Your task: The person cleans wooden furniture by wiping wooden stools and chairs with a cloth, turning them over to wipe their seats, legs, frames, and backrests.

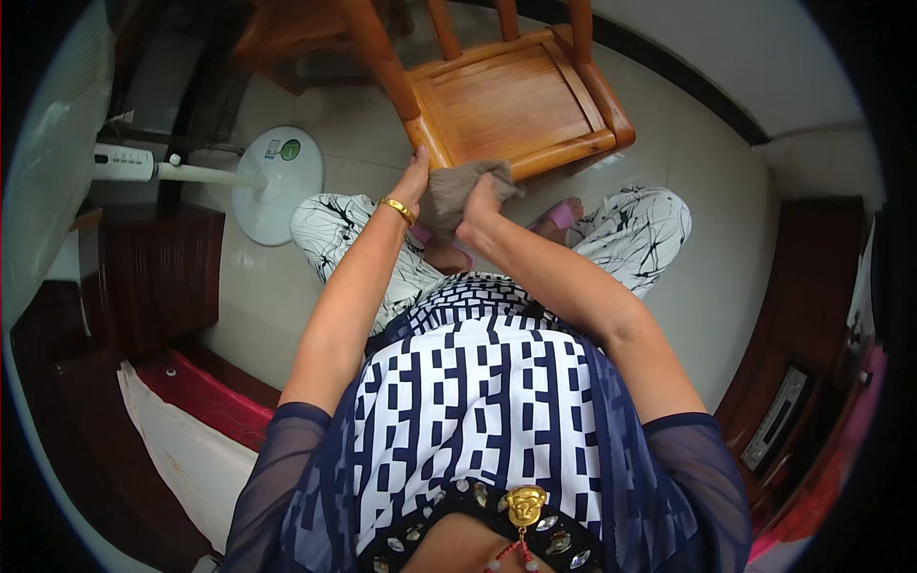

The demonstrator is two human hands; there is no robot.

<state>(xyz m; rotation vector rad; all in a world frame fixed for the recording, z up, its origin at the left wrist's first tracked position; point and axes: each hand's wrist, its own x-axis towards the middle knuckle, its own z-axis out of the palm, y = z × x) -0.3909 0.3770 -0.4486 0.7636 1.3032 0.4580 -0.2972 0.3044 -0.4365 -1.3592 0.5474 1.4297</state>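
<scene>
A wooden chair with a glossy orange-brown finish stands in front of me, its seat turned towards my hands. My right hand grips a grey-brown cloth at the near corner of the seat; the cloth is slightly blurred. Beside the same corner, my left hand has its fingers stretched up along the chair's left edge. A gold bracelet circles the left wrist. Whether the left fingers also hold part of the cloth or the chair cannot be made out.
A white pedestal fan stands on the tiled floor at left. Behind it is another wooden chair. Dark red-brown wooden furniture is at left, and a cabinet with an electronic device is at right. My knees flank the near floor.
</scene>
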